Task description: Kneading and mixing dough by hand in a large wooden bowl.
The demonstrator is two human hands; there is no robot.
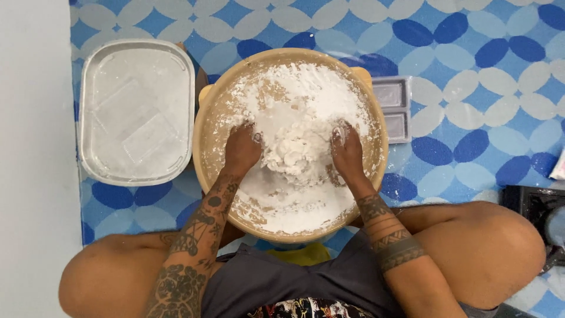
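bright even light, soft shadows, sharp focus, slight edge distortion

Matt, powdery white dough [294, 150] fills a smooth tan plastic basin [213, 118] beside a glossy clear plastic tray [88, 112].

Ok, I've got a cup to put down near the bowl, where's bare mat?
The blue patterned mat is bare right of the small clear moulds, up to the dark tray. Left is crowded: the clear rectangular container sits close to the tan bowl. Both hands, left and right, are in the dough.
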